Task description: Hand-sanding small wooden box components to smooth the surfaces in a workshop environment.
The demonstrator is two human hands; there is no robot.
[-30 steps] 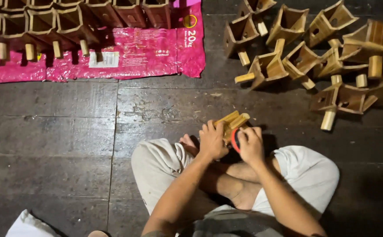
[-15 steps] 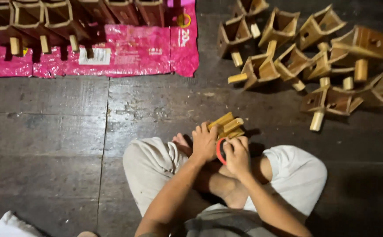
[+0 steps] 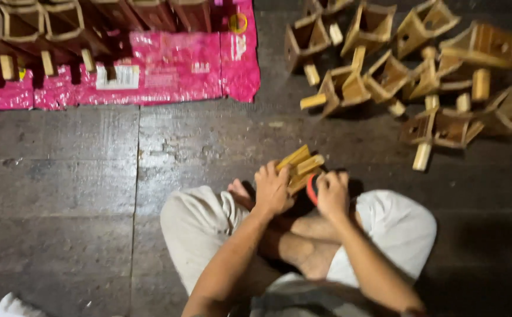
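In the head view, a bundle of wooden strips [image 3: 299, 166] is clamped in the left hand [image 3: 272, 189] over the crossed legs, near the floor's [image 3: 91, 176] middle. A red tool [image 3: 312, 188] (half hidden) is gripped by the right hand [image 3: 332, 194]. A fitting step seems in hand; steady pressure is called for next. Finished pieces [image 3: 420, 76] are heaped toward the far right corner.

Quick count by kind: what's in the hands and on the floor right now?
Wooden piece held by the left hand: 1
Red round thing in the right hand: 1
Pink sheet: 1
Wooden boxes on the sheet, cut off by the frame: about 6
Wooden boxes in the loose pile, overlapping: about 10
Total: about 19
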